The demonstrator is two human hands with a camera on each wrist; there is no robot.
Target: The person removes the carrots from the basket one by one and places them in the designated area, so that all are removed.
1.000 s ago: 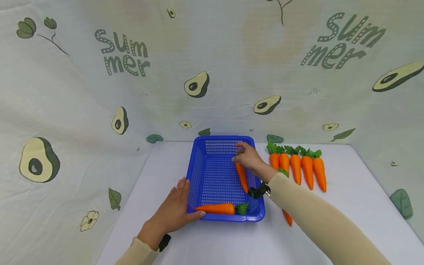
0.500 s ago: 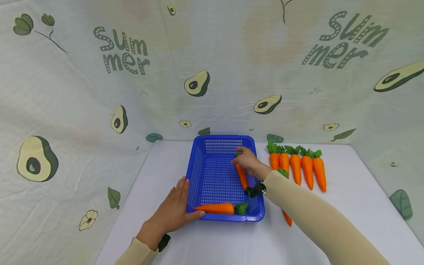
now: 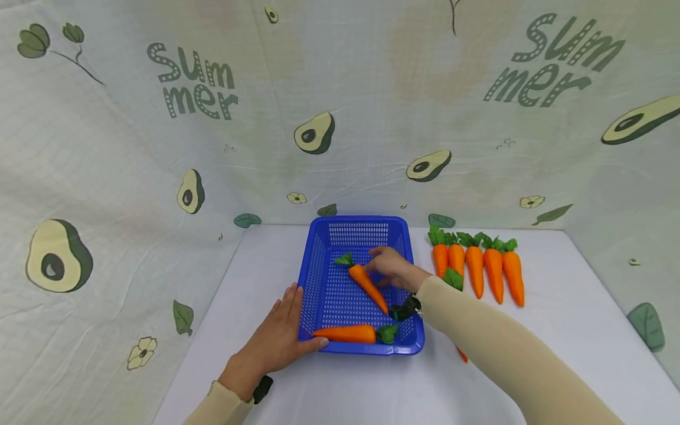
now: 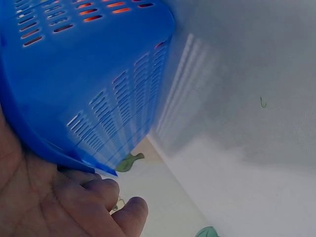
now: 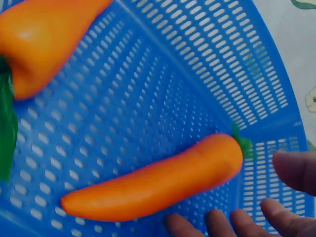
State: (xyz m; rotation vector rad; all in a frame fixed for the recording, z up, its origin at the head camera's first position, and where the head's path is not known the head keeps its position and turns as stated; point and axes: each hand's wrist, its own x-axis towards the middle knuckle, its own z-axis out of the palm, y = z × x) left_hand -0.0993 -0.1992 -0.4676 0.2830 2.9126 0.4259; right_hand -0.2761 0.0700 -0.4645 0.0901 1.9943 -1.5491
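In the head view a blue plastic basket [image 3: 347, 349] with slotted walls stands on the table. My left hand [image 3: 276, 330] rests on its near left corner, fingers straight along the left rim and thumb on the front rim. Inside, one carrot [image 3: 368, 287] lies slanted, leafy end toward the far left. My right hand [image 3: 392, 267] is in the basket just right of this carrot; the right wrist view shows the fingers [image 5: 219, 224] spread beside it, not around it. A second carrot [image 3: 347, 334] lies along the front wall, leaves to the right.
Right of the basket several carrots [image 3: 493, 276] lie in a row on the white table [image 3: 558, 330], leaves away from me. Another carrot [image 3: 453, 278] lies nearer, partly hidden under my right sleeve. A printed cloth [image 3: 366, 106] hangs behind the table.
The carrot by my right hand has swung its leafy end to the left, from lying along the right wall to a slant. My right hand has moved slightly nearer; the left stays put.
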